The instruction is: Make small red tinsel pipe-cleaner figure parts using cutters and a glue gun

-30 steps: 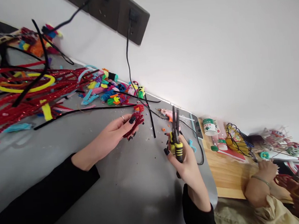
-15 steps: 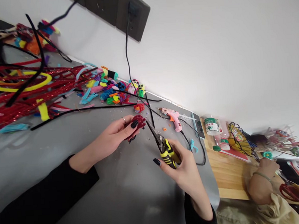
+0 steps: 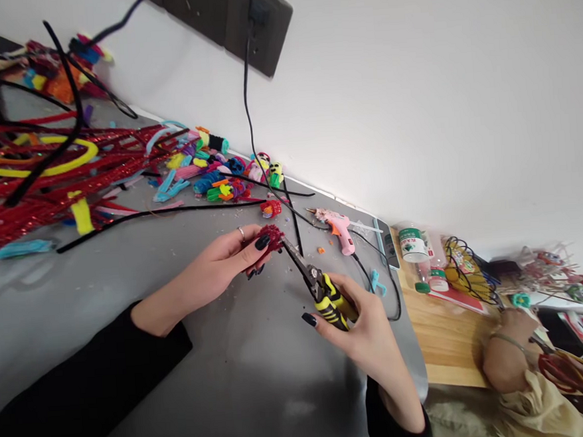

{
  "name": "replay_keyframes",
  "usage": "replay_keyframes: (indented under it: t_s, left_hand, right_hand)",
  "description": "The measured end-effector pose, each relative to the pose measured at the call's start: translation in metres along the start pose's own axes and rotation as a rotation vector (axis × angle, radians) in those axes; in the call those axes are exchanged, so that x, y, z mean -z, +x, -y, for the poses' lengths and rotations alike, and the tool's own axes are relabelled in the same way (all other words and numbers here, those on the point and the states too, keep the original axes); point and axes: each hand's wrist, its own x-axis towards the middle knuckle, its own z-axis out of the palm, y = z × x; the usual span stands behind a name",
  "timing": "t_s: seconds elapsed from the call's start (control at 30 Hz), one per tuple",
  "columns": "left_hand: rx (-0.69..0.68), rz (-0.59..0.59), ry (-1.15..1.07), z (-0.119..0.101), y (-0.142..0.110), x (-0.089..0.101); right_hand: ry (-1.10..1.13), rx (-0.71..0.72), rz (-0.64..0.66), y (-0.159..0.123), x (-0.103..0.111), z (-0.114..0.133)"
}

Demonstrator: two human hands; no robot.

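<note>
My left hand (image 3: 231, 256) pinches a small dark-red fuzzy pipe-cleaner piece (image 3: 273, 234) between thumb and fingers; part of it is hidden behind them. My right hand (image 3: 361, 327) is wrapped round the yellow-and-black handles of a pair of scissors (image 3: 321, 289). Their narrow blades point up and left, with the tips at the right edge of the red piece. Just beyond it lies a small red-and-orange coil (image 3: 271, 209). Bits of fluff are scattered on the grey table (image 3: 264, 393) around my hands.
Red pipe cleaners (image 3: 70, 187) spread over the left side. Colourful fuzzy figures (image 3: 219, 177) line the wall. A pink glue gun (image 3: 339, 227) with its cord lies right of centre, near a phone (image 3: 387, 242). Bottles (image 3: 416, 246) and a co-worker's arm (image 3: 510, 349) are farther right.
The scissors' blades have drawn closer together and their tips meet the red piece. My right hand has shifted slightly right and down. My left hand keeps its pinch. The co-worker's hand has moved.
</note>
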Motion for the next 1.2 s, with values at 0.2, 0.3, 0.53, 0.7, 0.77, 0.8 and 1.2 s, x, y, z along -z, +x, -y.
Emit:
replay_keyframes:
  t_s: [0.2, 0.3, 0.53, 0.7, 0.77, 0.8, 1.2]
  left_hand:
    - [0.019, 0.011, 0.031, 0.000, -0.001, 0.001]
    - [0.022, 0.010, 0.061, -0.001, -0.001, 0.001]
    - [0.018, 0.041, 0.120, -0.005, 0.000, 0.002]
    - [0.030, 0.072, 0.099, -0.002, 0.001, 0.004]
    - [0.042, 0.067, 0.049, 0.000, 0.002, 0.005]
    - [0.053, 0.065, 0.020, 0.001, 0.002, 0.005]
    - [0.168, 0.134, -0.131, -0.009, -0.001, 0.003]
  right_hand:
    - [-0.032, 0.000, -0.001, -0.001, 0.002, 0.003]
    - [-0.033, -0.003, -0.001, -0.001, 0.002, 0.002]
    - [-0.037, 0.010, -0.030, -0.001, 0.002, -0.005]
    - [-0.049, 0.011, -0.039, -0.003, 0.003, -0.006]
    - [-0.036, 0.009, -0.037, -0.004, 0.003, -0.005]
    - [-0.030, 0.013, -0.043, -0.004, 0.003, -0.004]
    - [-0.107, 0.112, -0.074, -0.001, 0.009, -0.006]
